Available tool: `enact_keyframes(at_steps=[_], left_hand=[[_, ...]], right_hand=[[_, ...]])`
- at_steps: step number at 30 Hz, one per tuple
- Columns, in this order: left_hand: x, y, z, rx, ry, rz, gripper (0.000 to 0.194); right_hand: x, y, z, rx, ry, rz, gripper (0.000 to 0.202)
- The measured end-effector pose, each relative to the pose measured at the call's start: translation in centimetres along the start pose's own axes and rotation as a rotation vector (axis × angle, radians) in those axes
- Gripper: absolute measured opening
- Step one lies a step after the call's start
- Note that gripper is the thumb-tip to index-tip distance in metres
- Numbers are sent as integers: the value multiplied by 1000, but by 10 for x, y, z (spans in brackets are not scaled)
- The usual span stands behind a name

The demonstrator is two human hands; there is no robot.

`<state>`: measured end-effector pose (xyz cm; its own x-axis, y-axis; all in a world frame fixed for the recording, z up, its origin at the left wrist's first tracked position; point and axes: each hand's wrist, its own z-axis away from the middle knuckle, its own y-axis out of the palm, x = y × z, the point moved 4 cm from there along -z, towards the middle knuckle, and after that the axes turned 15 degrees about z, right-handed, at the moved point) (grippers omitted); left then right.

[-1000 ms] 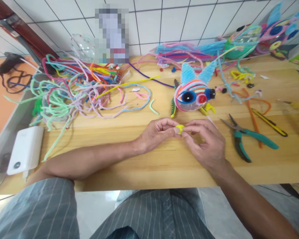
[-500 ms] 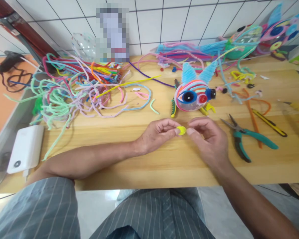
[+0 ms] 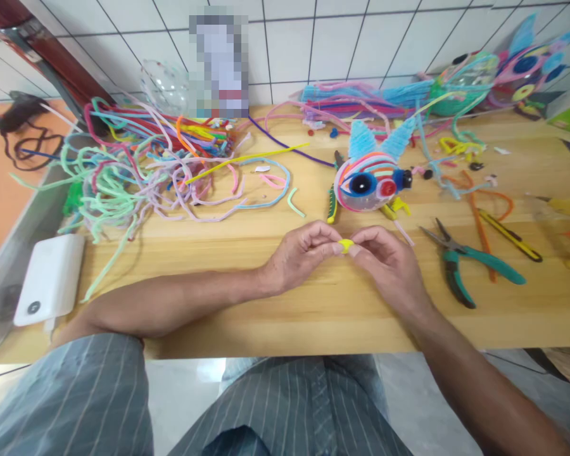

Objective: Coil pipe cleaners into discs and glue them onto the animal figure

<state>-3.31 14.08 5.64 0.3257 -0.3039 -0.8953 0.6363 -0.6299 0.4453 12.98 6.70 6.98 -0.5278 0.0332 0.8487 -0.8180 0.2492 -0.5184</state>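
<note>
A small yellow disc (image 3: 346, 245), which looks like a coiled pipe cleaner, is pinched between both hands over the front of the table. My left hand (image 3: 306, 256) grips its left side with thumb and forefinger. On the opposite side, my right hand (image 3: 389, 259) has its thumb and fingertips closed on it, so part of the disc is hidden. Just behind the hands stands a pipe-cleaner animal figure (image 3: 373, 183) with light blue ears, a blue and black eye and a red and pink round piece. Yellow-green handled pliers (image 3: 332, 204) lie partly behind the figure.
Teal-handled pliers (image 3: 465, 256) and a yellow utility knife (image 3: 510, 234) lie to the right. Tangled pipe cleaners (image 3: 114, 180) cover the back left, near a white power bank (image 3: 50, 278). More pipe cleaner bundles (image 3: 365, 101) lie along the tiled wall.
My right hand has moved slightly left, and its thumb and fingers now close on the yellow disc. The left hand still pinches it. A pale strip now shows beside the figure.
</note>
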Motion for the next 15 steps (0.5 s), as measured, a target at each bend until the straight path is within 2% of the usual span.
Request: enact_keyframes(at_steps=[4,11,15], left_hand=[[0,-1,-1,0,0,14,43],[2,-1,-2,-18,-4,-10,46],[2,-1,-3,-19,-24,-28,46]], right_hand=[[3,1,-1,56,101,-93,21],[4,-3,-3,34,20,-90,16],[0,-4,-1,42,102,-82,17]])
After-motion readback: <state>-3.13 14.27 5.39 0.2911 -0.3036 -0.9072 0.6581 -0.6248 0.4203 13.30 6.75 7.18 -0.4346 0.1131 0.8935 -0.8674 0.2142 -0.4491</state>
